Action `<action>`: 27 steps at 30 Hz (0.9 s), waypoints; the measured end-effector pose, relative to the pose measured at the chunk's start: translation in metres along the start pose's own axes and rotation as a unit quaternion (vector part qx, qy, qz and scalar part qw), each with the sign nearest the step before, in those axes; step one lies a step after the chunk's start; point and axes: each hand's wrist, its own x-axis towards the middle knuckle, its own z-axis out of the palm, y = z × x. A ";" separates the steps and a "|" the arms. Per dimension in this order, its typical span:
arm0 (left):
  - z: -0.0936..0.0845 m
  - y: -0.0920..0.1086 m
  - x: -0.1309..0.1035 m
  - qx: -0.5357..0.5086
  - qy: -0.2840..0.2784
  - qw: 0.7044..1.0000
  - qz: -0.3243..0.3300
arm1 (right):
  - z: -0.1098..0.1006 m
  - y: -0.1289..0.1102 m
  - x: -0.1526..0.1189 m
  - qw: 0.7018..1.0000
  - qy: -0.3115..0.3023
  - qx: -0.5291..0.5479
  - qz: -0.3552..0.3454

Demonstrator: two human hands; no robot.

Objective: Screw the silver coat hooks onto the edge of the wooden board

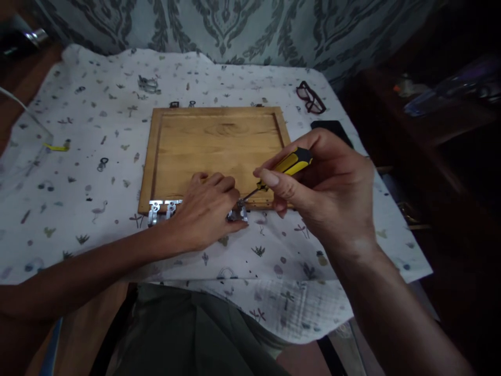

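Note:
A framed wooden panel (pixel 219 141) lies flat on the cloth. Along its near edge, two metal hinges (pixel 160 208) sit side by side at the left. Farther right, my left hand (pixel 207 209) is closed around another metal hinge (pixel 238 213), holding it against that edge. My right hand (pixel 332 188) grips a yellow and black screwdriver (pixel 289 163) between thumb and fingers. The screwdriver slants down to the left, its tip at the hinge under my left fingers. Whether a screw sits beneath the tip is too small to tell.
A patterned white cloth (pixel 97 115) covers the table. Loose hinge hardware (pixel 147 83) lies at the back left. Dark-framed glasses (pixel 311 97) and a black flat object (pixel 332 129) are at the right. A yellow strip (pixel 57 148) lies far left.

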 end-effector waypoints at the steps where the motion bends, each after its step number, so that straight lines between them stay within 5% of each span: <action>1: 0.001 0.000 0.000 -0.001 0.002 1.000 0.001 | -0.001 0.000 0.001 1.000 -0.012 0.006 0.001; 6: 0.001 0.000 0.000 0.012 0.005 1.000 0.001 | -0.007 0.002 -0.001 0.999 -0.042 0.006 -0.023; 14: 0.002 -0.001 0.001 0.025 0.026 0.999 0.008 | 0.002 0.000 0.000 0.996 0.059 -0.003 -0.062; 22: 0.002 -0.001 0.001 0.007 0.003 1.000 -0.002 | -0.012 0.001 0.002 0.998 -0.050 0.037 -0.031; 27: 0.001 -0.001 0.001 0.010 -0.005 1.000 0.001 | -0.010 0.004 0.016 0.997 -0.043 0.031 -0.065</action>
